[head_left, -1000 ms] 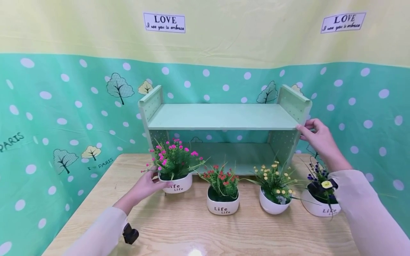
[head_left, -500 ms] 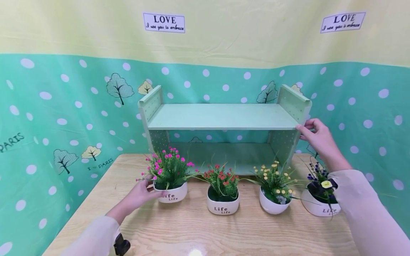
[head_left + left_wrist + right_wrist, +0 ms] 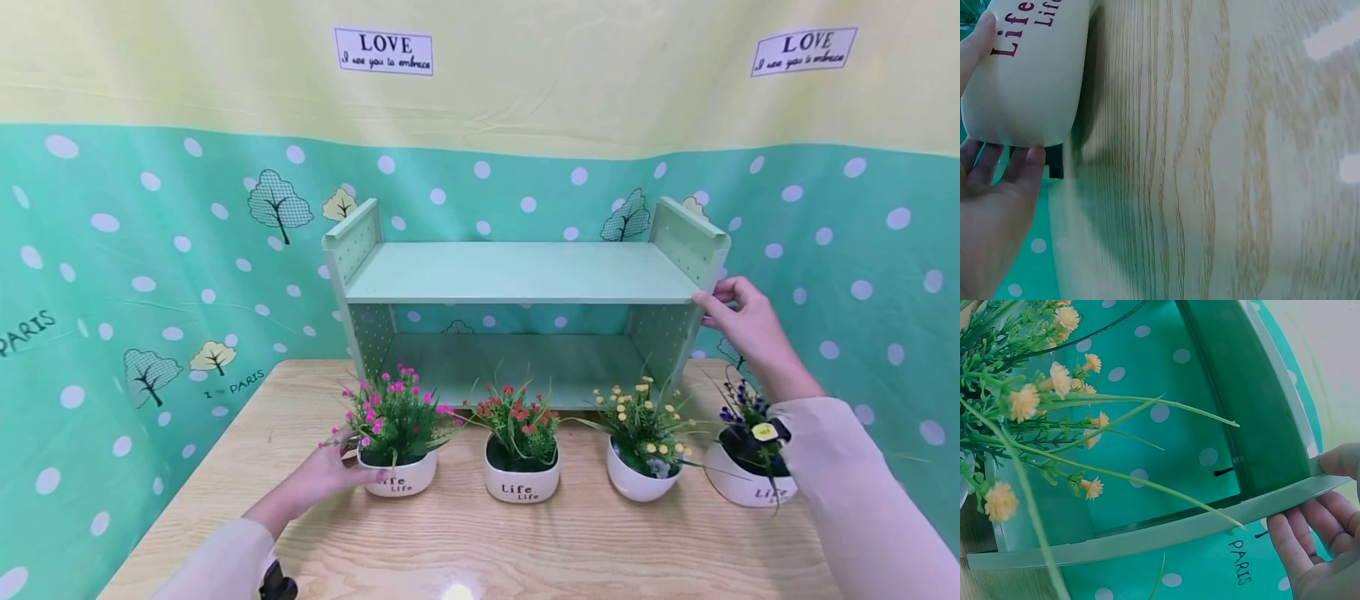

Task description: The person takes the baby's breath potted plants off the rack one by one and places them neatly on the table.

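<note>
My left hand [image 3: 318,482] grips the left end of a white oval flowerpot [image 3: 405,481] with pink artificial flowers, thumb on its lettered front. In the left wrist view its fingertips [image 3: 1034,157] press the pot's end wall. The pot is upright at the table, level with the others; whether its base touches the wood I cannot tell. At the right, my right hand [image 3: 750,333] pinches the side panel of a pale green two-tier shelf [image 3: 517,271], thumb in front and fingers on the outer face. The right wrist view shows that panel edge [image 3: 1166,532] between thumb and fingers.
To the right of the pink pot stand a red-flowered pot [image 3: 522,483], a yellow-flowered pot [image 3: 643,482] and a purple-flowered pot [image 3: 738,477], partly behind the right sleeve. A wooden table [image 3: 450,542] carries everything. A dotted green curtain [image 3: 187,317] hangs behind.
The left hand has brought the pink-flowered pot away from the shelf's left front, toward me and slightly left, down into line with the other pots. The right hand has stayed on the shelf panel.
</note>
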Demonstrator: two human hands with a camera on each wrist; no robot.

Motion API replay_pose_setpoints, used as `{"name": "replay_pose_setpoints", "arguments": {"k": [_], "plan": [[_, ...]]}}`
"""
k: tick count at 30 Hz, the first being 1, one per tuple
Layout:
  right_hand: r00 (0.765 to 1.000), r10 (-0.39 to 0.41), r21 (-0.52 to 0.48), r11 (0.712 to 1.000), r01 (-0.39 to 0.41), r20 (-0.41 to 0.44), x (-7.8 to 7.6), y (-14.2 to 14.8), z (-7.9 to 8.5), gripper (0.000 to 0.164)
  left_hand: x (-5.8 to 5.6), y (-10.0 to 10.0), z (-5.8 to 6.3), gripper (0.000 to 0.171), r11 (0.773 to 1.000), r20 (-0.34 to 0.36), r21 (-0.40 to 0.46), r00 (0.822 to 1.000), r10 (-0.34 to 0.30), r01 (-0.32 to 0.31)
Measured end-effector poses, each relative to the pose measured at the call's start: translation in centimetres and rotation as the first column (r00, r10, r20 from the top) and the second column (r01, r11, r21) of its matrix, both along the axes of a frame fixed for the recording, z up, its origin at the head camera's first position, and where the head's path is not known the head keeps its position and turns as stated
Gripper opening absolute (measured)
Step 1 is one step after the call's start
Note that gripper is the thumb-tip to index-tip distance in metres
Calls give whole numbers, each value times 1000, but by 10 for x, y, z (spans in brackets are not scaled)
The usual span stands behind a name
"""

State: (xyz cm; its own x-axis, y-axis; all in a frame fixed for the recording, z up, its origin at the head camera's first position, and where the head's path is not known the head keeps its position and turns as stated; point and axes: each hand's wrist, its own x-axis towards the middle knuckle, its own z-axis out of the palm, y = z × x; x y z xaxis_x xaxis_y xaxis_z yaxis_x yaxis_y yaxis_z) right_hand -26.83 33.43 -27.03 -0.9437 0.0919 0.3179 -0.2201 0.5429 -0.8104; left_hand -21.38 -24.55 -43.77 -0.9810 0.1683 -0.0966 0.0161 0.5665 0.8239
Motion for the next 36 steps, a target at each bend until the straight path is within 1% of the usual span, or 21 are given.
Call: {"name": "replay_pose_setpoints", "arguments": {"k": [4, 8, 10, 12, 17, 20, 23, 27, 32, 36], "plan": [[1000, 3, 1, 1000, -3, 3, -1, 1, 0, 51, 1, -1, -1, 126, 1000, 29, -5, 1000, 1, -1], [1000, 5, 7, 1000, -5, 9, -1, 1, 0, 53, 2, -4, 1, 130, 998, 81, 59, 996, -20, 15], [1000, 4, 9, 1000, -5, 11, -1, 1, 0, 53, 2, -5, 2, 130, 997, 97, 78, 995, -28, 20], [1000, 2, 12, 1000, -2, 15, -1, 1, 0, 54, 2, -6, 3, 128, 995, 98, 90, 994, -43, 34], [1000, 0, 13, 1000, 0, 20, -1, 2, -1, 54, 1, -7, 3, 125, 996, 63, 71, 996, -59, 54], [1000, 0, 14, 1000, 0, 21, -2, 2, -1, 54, 1, -8, 3, 126, 996, 61, 58, 996, -64, 61], [1000, 0, 13, 1000, 0, 21, -1, 1, -1, 53, 1, -9, 3, 124, 994, 72, 84, 994, -81, 75], [1000, 2, 4, 1000, -2, 16, -1, 1, -1, 50, 1, -10, 4, 120, 989, 61, 111, 992, -107, 100], [1000, 3, -5, 1000, -3, 0, -1, 1, -1, 49, 3, -11, 5, 127, 995, 82, 33, 992, -93, 91], [1000, 3, -6, 1000, -3, -8, -1, 1, -1, 50, 5, -13, 7, 129, 996, 98, -7, 991, -93, 94]]}}
